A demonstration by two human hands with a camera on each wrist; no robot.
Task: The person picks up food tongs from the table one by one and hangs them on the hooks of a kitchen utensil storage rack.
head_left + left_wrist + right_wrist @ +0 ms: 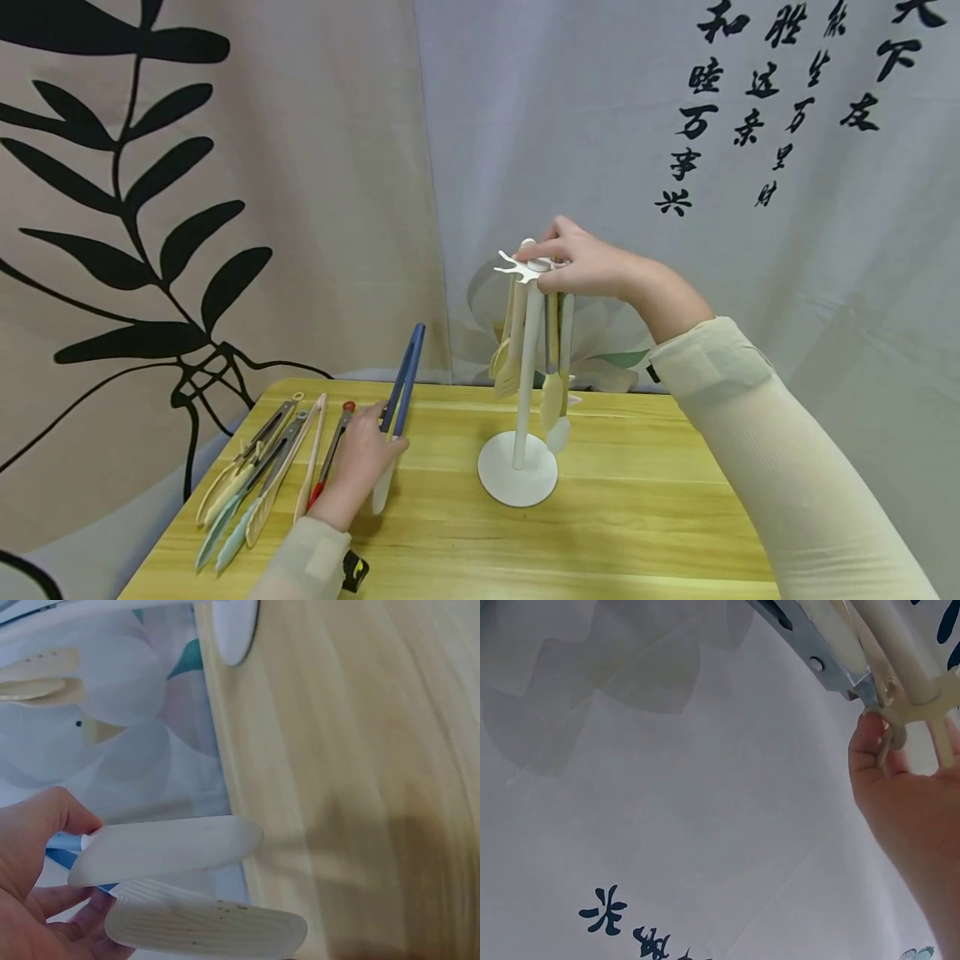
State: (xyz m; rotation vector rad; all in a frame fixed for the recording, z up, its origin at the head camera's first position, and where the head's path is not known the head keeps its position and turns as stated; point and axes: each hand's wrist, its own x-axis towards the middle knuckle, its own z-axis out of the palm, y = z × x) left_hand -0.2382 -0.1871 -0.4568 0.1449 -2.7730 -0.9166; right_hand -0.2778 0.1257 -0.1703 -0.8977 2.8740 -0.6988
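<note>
My left hand [366, 450] holds a pair of tongs with blue arms [413, 358] and pale tips, upright over the table's left half. In the left wrist view, thumb and fingers grip the arms, and the two white tips [169, 851] stand apart, one ribbed inside. The right hand [588, 260] is at the top of a white utensil rack [529, 367]; in the right wrist view its thumb and fingers pinch a hook [896, 735] of the rack. A metal-ended utensil [817, 664] hangs right by that hook. Beige utensils [509, 367] and a pale spoon [552, 400] hang around the pole.
Left on the wooden table [622, 500] lie several tongs: light-blue-tipped ones [238, 533], beige-tipped ones [225, 483] and a red-tipped pair [330, 454]. The rack's round base [517, 487] stands at the middle. A printed curtain [337, 183] hangs behind the table.
</note>
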